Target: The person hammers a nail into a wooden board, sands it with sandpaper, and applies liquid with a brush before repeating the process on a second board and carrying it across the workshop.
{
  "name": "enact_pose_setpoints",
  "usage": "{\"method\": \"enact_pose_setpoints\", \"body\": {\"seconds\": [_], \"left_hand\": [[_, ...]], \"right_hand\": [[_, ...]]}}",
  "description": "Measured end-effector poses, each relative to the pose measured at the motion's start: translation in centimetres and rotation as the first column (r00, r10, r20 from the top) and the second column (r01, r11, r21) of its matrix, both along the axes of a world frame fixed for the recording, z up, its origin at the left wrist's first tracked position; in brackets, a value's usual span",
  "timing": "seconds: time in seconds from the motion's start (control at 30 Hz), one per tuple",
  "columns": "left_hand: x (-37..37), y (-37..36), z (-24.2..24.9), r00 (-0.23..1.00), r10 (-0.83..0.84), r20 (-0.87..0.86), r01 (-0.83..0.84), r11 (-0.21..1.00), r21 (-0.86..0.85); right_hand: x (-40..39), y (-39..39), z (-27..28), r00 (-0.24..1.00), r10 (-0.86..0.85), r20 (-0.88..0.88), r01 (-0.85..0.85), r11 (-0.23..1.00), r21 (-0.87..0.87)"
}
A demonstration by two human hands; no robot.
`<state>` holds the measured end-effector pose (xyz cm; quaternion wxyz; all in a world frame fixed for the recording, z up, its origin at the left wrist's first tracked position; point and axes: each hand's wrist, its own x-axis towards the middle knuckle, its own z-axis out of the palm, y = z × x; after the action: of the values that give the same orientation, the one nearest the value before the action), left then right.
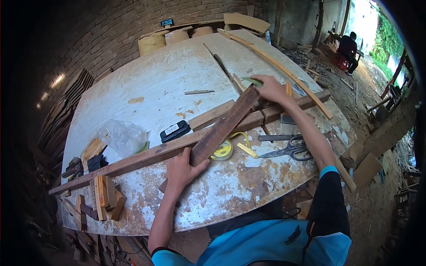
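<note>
A dark brown wooden board (227,122) lies slantwise across a long dark wooden beam (146,157) on the workbench. My left hand (179,170) grips the board's near end, thumb on its top face. At the far end, my right hand (268,88) is closed on a thin green sheet (252,81), which sticks out past the fingers over the board's tip. What the sheet is made of I cannot make out. Beside the board lie a yellow tape measure (222,150), scissors (293,149) and a black case with a white label (175,131).
A chisel-like tool (199,92) lies farther back on the worn workbench (155,95). To the left are a clear plastic bag (122,136) and stacked wood blocks (105,195). A long curved wooden strip (279,66) crosses the right side. A person (348,51) sits in the background.
</note>
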<state>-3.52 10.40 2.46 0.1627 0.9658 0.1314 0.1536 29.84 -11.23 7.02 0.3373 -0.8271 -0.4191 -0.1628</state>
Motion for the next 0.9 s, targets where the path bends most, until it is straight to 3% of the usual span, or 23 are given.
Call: {"method": "enact_pose_setpoints", "body": {"seconds": [0.03, 0.07, 0.13, 0.23, 0.37, 0.43, 0.47, 0.5, 0.63, 0.73, 0.9], "left_hand": [[0.0, 0.0, 0.1, 1.0, -0.002, 0.006, 0.002, 1.0, -0.004], [0.0, 0.0, 0.2, 1.0, -0.004, 0.014, 0.004, 1.0, -0.009], [0.2, 0.3, 0.0, 1.0, -0.018, 0.025, 0.018, 0.999, -0.034], [0.0, 0.2, -0.1, 1.0, -0.025, 0.012, 0.025, 0.999, -0.042], [0.1, 0.2, 0.0, 1.0, -0.026, -0.005, 0.026, 0.999, -0.035], [0.0, 0.1, 0.3, 1.0, -0.017, -0.022, 0.016, 0.999, -0.034], [0.0, 0.1, 0.4, 0.999, -0.011, -0.032, 0.01, 0.999, -0.034], [-0.1, 0.1, 0.4, 0.999, -0.004, -0.036, 0.003, 0.999, -0.033], [-0.1, -0.1, 0.5, 1.0, 0.0, -0.029, -0.001, 0.999, -0.033], [-0.1, 0.2, 0.2, 1.0, -0.019, -0.021, 0.018, 1.0, -0.021], [0.0, 0.2, 0.1, 1.0, -0.018, 0.01, 0.018, 1.0, -0.022]], "right_hand": [[-0.2, 0.0, 1.2, 0.993, 0.088, -0.073, -0.077, 0.987, 0.144], [0.0, -1.2, 3.4, 0.781, 0.173, -0.6, -0.015, 0.966, 0.258], [0.2, -1.6, 4.1, 0.517, 0.632, -0.577, -0.025, 0.685, 0.728], [2.3, -1.3, 4.3, 0.652, 0.384, -0.654, 0.019, 0.854, 0.52], [0.0, -0.4, 4.5, 0.706, 0.1, -0.702, 0.029, 0.985, 0.169], [-0.1, 0.6, 2.5, 0.929, 0.039, -0.368, -0.015, 0.998, 0.067], [-0.2, 1.0, 1.4, 0.984, 0.024, -0.174, -0.022, 1.0, 0.013], [-2.0, 1.5, 2.0, 0.974, -0.028, -0.225, 0.023, 0.999, -0.027], [-4.6, 2.5, 0.7, 0.998, -0.017, 0.067, 0.026, 0.99, -0.136], [-6.3, 3.0, 2.1, 0.988, -0.105, -0.113, 0.08, 0.975, -0.207], [-6.4, 3.3, -0.9, 0.988, -0.136, 0.077, 0.15, 0.961, -0.231]]}}
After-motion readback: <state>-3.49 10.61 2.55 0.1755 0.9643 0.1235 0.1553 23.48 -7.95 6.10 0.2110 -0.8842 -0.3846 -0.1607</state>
